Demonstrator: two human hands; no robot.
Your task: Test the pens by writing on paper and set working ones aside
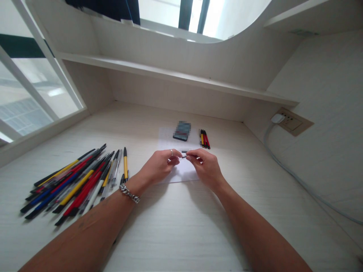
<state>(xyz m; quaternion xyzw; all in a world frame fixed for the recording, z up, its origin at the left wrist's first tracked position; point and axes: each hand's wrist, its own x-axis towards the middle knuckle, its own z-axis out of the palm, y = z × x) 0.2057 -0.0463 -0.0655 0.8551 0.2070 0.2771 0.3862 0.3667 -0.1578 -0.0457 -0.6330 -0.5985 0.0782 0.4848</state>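
Over a sheet of white paper (181,174), my hands meet fingertip to fingertip. My right hand (206,166) pinches a small, thin dark piece (184,156), perhaps a pen part; it is too small to tell. The fingers of my left hand (161,165) are closed at the piece's left end, and what they grip is hidden. Another short dark piece (185,152) lies on the paper just beyond my fingertips. Beside my left forearm is a loose pile of pens (82,177) in red, yellow, blue, black and clear. A yellow and black pen (125,164) lies nearest my left wrist.
A phone-like dark object (182,132), its screen blurred, rests at the paper's far edge. To its right, several red, yellow and black pens (204,139) lie side by side. A shelf (176,77) spans the back. On the right wall, a socket (295,121) feeds a white cable (286,170).
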